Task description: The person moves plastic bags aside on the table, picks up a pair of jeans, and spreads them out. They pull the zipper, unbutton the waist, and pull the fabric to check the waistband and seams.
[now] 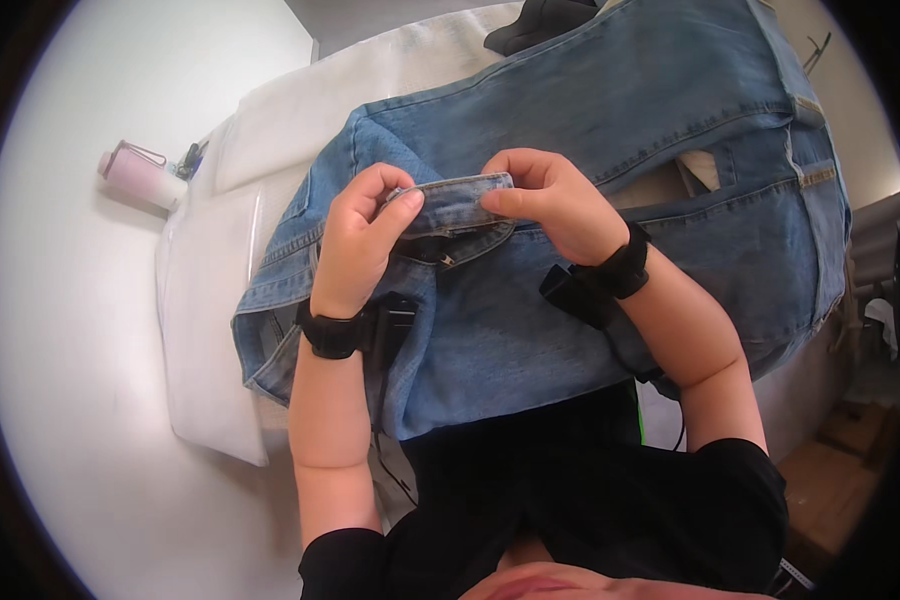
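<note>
A pair of blue denim jeans (530,320) lies spread over the table in front of me, with its legs reaching off to the right. Between my hands the waistband (455,205) is raised and stretched sideways. My left hand (360,235) pinches its left end between thumb and fingers. At its right end, my right hand (555,200) grips the denim with the thumb pressed on top. Just below the waistband a fly opening shows, with a small metal zip pull (448,261). The fingertips behind the denim are hidden.
Black straps with devices circle my left wrist (335,335) and right wrist (625,262); thin cables hang from them. White padded sheets (210,320) cover the table's left side. A pink bottle (142,178) lies at the far left edge. A dark cloth item (540,25) rests at the back.
</note>
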`<control>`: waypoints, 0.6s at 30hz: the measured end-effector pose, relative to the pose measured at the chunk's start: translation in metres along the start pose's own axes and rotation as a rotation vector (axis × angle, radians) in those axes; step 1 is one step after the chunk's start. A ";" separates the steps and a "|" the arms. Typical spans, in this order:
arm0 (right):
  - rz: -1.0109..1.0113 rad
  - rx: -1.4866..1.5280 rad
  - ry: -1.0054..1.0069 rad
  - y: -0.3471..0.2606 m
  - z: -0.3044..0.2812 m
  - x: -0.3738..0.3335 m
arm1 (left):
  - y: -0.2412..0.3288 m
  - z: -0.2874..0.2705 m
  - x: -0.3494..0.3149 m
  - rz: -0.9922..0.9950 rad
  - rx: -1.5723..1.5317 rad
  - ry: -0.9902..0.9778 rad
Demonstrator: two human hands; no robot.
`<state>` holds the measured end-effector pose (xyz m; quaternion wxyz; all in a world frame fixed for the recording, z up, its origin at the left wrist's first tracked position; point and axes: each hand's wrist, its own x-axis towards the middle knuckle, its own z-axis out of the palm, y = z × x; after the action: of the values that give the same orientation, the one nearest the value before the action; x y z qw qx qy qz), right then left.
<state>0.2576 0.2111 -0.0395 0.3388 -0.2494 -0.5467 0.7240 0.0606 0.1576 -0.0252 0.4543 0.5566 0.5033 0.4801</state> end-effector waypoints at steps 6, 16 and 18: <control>-0.049 -0.011 0.070 0.004 0.005 -0.003 | 0.008 0.002 -0.006 0.009 0.132 -0.082; 0.053 0.346 -0.073 0.008 0.002 -0.005 | 0.001 0.002 -0.002 -0.015 -0.001 -0.093; 0.047 0.380 -0.094 0.009 0.001 -0.004 | 0.000 0.002 -0.002 0.007 -0.007 -0.079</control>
<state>0.2576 0.2056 -0.0481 0.3371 -0.1595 -0.4094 0.8327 0.0626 0.1559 -0.0254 0.4738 0.5754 0.4814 0.4613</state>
